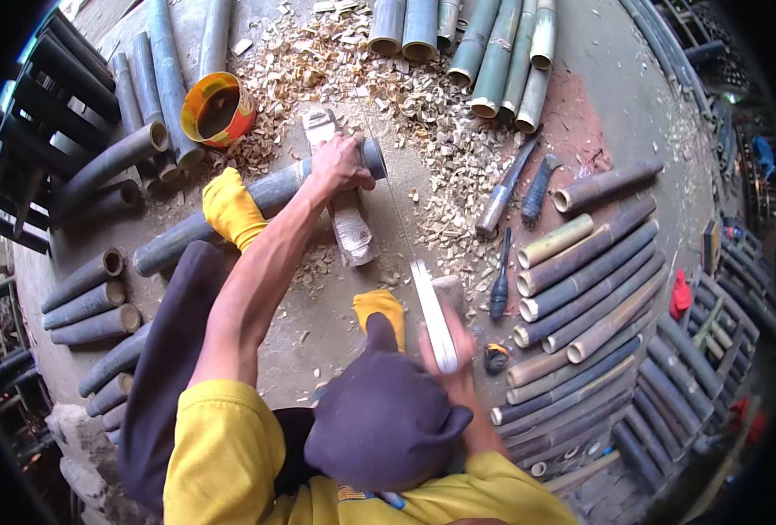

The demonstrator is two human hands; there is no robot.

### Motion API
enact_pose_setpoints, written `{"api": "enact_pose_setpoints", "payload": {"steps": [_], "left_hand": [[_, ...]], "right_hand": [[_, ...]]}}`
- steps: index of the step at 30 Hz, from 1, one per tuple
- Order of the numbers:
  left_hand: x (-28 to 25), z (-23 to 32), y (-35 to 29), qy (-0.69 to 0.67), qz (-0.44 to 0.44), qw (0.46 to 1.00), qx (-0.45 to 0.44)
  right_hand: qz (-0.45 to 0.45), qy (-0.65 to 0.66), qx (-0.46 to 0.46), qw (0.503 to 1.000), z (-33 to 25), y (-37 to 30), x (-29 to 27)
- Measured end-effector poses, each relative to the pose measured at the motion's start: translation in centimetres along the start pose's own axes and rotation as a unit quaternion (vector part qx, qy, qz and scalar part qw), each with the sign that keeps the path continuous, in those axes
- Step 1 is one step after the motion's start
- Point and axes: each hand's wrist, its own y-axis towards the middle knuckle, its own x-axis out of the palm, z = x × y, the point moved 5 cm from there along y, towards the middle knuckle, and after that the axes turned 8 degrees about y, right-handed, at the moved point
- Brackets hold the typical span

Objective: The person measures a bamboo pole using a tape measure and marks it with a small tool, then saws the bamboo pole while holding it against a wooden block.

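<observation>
bamboo tube (279,185) lies over wooden block (351,234), left of mid-floor (296,350); long axis slants from floor's near-left edge toward far right. left hand (344,164): grip clamped on tube near far end. right hand (460,337) blurred, grip closed round saw (433,315), blade beside that end. tub (242,121): red-yellow, print illegible.

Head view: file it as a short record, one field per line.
Left hand: gripping the pole near its right end
Right hand: holding the saw, blurred
Blade: by the pole's right end
Under pole: block
Upper left: bucket, dark contents
Upper middle: shavings
Right: bamboo pieces, lying side by side
</observation>
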Motion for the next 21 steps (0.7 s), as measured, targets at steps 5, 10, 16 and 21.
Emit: {"api": "enact_pose_setpoints", "payload": {"steps": [5, 10, 16, 21], "left_hand": [[0.4, 0.9, 0.1, 0.005, 0.062, 0.998, 0.018], [0.9, 1.4, 0.5, -0.033, 0.095, 0.995, 0.017], [0.0, 0.6, -0.1, -0.007, 0.026, 1.0, 0.007], [0.0, 1.0, 0.2, 0.01, 0.051, 0.999, 0.003]], "right_hand": [[-0.089, -0.168, -0.002, 0.982, 0.3, -6.6, -2.9], [0.043, 0.078, 0.0, 0.996, 1.3, 12.1, 4.6], [-0.031, -0.155, -0.038, 0.987, -0.9, -6.6, -3.0], [-0.027, -0.134, -0.067, 0.988, 0.6, -4.4, -1.7]]}}
